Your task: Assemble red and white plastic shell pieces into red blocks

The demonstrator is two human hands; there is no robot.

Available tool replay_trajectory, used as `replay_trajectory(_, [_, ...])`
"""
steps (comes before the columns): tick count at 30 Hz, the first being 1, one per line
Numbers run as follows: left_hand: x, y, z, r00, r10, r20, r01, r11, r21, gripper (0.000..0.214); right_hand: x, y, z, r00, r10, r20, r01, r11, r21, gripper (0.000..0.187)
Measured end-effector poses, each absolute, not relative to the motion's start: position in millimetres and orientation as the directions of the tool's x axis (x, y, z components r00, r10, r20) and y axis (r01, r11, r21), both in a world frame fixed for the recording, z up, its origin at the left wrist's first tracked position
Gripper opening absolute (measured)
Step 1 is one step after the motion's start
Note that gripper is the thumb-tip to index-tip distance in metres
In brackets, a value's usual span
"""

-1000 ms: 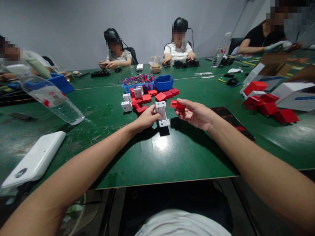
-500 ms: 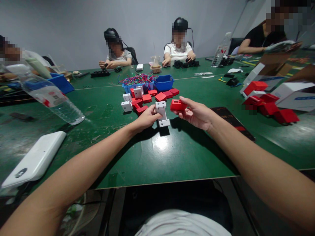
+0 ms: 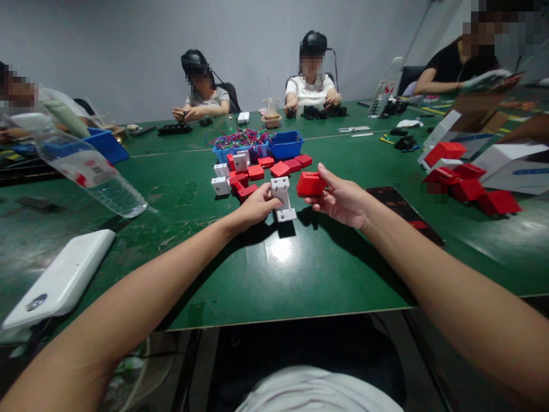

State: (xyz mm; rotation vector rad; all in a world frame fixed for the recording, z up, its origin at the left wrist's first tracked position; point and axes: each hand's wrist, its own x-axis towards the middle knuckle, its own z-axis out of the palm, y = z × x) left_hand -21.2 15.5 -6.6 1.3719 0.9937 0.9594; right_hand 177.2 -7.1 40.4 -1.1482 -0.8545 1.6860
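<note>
My left hand (image 3: 258, 204) is closed on a white plastic bracket (image 3: 281, 197), a C-shaped piece with small holes in its ends, held upright just above the table. To its right, my right hand (image 3: 341, 197) grips a red plastic block (image 3: 310, 184) between thumb and fingers. A small gap separates the block from the bracket. Beyond my hands lie several loose red blocks (image 3: 281, 169) and a few white blocks (image 3: 221, 186).
Blue bins stand behind the parts, one holding tangled wires (image 3: 242, 139), beside another blue bin (image 3: 286, 144). A phone (image 3: 405, 214) lies right of my right forearm. More red blocks (image 3: 469, 189) sit by white boxes (image 3: 510, 166). At left are a bottle (image 3: 92, 166) and a white device (image 3: 64, 277). Co-workers sit around the table.
My right hand has turned the red block, so a broader face now shows and its thumb sits slightly higher. My left hand and the white bracket have stayed put.
</note>
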Motion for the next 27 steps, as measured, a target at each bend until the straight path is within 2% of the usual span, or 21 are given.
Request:
replay_trajectory(5, [-19.4,13.7,-3.6,0.305,0.952,-0.006,0.033,-0.004,0.999,0.03,178.2,-6.4,44.0,-0.178,0.911,-0.373,-0.256,-0.409,-0.876,0.059])
replay_trajectory(11, [-20.1,13.8,-4.0,0.31,0.951,-0.003,0.031,-0.007,0.999,0.032,177.9,-5.7,42.9,-0.153,0.915,-0.372,-0.224,-0.399,-0.889,0.068])
replay_trajectory(18, [-21.3,15.7,-6.0,0.312,0.95,0.008,0.031,-0.018,0.999,0.032,175.3,-8.0,40.5,-0.1,0.943,-0.318,-0.278,-0.334,-0.901,0.056])
replay_trajectory(27, [-21.9,16.3,-7.1,0.32,0.947,0.021,0.03,-0.032,0.999,0.031,175.6,-4.6,39.0,-0.155,0.942,-0.299,-0.323,-0.334,-0.885,0.042])
